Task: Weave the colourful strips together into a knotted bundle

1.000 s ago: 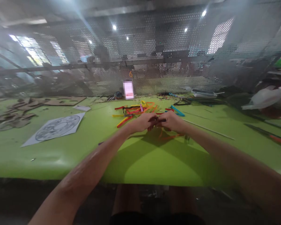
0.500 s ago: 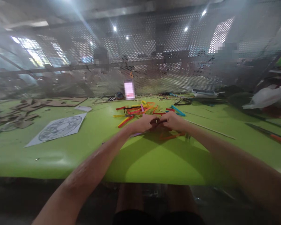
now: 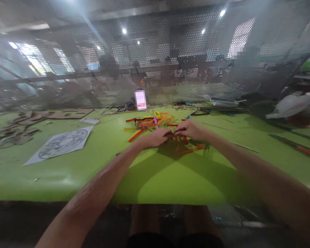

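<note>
My left hand and my right hand meet over the green table, their fingertips almost touching. Both are closed in a pinch. A small, dark purplish bit shows between the fingertips, too blurred to name. Just beyond the hands lies a loose heap of coloured strips in red, yellow, orange and black, with a pink strip across it. Bent orange strips lie below my right hand, and a red strip shows under its fingers. A small purplish end peeks out beside my left forearm.
A paper with a round printed pattern lies left, near brown cardboard pieces. At the back stand a lit phone and a white tray. A thin stick, an orange-handled tool and a plastic bag are right.
My hands have drawn slightly apart at the fingertips, the right one rising a little. The lilac piece under my left hand no longer shows there. The view has shifted slightly.
</note>
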`<action>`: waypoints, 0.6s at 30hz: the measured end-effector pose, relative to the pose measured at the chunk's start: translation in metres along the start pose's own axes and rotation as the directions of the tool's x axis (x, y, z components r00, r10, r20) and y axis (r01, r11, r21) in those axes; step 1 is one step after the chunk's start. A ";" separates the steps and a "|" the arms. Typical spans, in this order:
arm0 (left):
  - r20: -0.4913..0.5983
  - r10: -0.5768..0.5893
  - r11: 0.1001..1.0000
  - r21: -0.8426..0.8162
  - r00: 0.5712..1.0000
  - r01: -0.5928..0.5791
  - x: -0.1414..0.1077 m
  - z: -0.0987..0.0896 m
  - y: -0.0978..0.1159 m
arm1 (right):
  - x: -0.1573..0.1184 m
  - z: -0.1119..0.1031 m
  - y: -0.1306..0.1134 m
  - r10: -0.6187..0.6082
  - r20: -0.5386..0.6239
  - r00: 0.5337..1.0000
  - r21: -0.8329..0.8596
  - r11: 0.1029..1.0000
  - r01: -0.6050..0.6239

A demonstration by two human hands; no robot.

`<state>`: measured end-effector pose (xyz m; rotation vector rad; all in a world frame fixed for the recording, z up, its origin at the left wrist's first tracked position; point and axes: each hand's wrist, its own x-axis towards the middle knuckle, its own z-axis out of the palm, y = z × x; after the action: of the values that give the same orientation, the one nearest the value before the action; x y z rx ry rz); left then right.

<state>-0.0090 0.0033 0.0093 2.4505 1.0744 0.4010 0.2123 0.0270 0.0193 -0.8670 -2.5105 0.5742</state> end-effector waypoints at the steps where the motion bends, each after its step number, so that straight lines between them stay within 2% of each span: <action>1: 0.017 -0.004 0.999 0.055 1.000 0.003 0.001 0.000 -0.002 | 0.000 0.001 0.000 0.019 0.002 1.000 -0.010 1.000 -0.019; 4: 0.079 -0.004 0.986 0.167 0.997 -0.009 0.003 -0.002 -0.007 | 0.000 0.003 0.000 0.097 0.000 0.995 -0.017 0.995 -0.097; 8: 0.040 0.024 0.967 0.251 0.999 -0.034 0.004 -0.004 -0.007 | 0.000 0.005 -0.003 0.162 -0.013 0.987 0.027 0.987 -0.161; 14: -0.011 0.037 0.999 -0.005 0.999 -0.037 0.002 -0.001 -0.010 | 0.001 0.006 -0.012 0.054 -0.053 0.997 0.004 0.999 -0.054; 18: -0.064 0.013 0.996 -0.083 0.998 -0.018 0.001 0.003 -0.012 | 0.001 0.010 -0.013 0.040 -0.031 0.999 -0.019 0.999 -0.040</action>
<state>-0.0145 0.0111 0.0009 2.3878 1.0433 0.5219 0.2006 0.0157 0.0178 -0.9280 -2.4802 0.5458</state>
